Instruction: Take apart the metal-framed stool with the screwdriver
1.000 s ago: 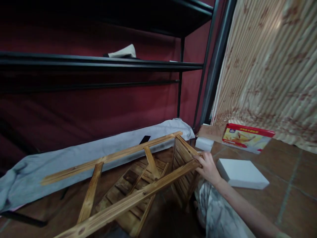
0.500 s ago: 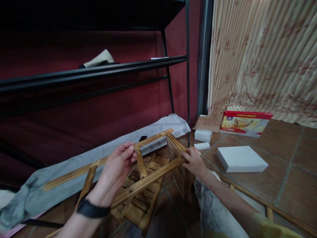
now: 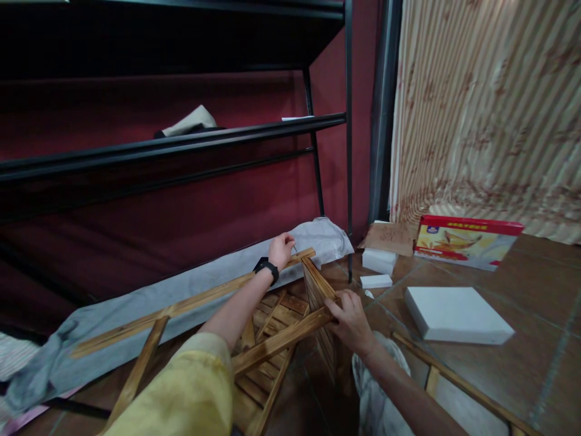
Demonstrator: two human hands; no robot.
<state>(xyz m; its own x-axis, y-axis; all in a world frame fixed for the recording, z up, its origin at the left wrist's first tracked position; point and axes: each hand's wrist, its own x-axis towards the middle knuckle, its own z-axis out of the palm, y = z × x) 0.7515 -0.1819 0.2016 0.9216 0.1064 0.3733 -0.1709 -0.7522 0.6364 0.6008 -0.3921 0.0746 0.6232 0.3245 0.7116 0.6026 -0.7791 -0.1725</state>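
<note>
My left hand (image 3: 282, 247), wearing a black wristband (image 3: 272, 272), is stretched forward to the far end of a long wooden rail (image 3: 200, 298). Its fingertips pinch a thin, screw-like piece (image 3: 295, 247) just above that rail. My right hand (image 3: 350, 316) is closed around the corner where a nearer wooden rail (image 3: 284, 344) meets an upright slatted wooden panel (image 3: 320, 290). Crossbars join the rails into a ladder-like frame. Below it, on the floor, lies another slatted wooden piece (image 3: 254, 387). My left forearm hides part of the frame.
A black metal rack (image 3: 245, 132) stands ahead, with grey cloth (image 3: 149, 303) spread along its foot. To the right are a white box (image 3: 458, 315), a red and yellow carton (image 3: 467, 242), small white blocks (image 3: 379, 260) and another wooden frame (image 3: 467, 384). A striped curtain (image 3: 485, 109) hangs behind.
My left hand has moved forward and right, from the crossbar joint to the far rail's end. My right hand keeps its hold at the corner. The view has tilted up slightly.
</note>
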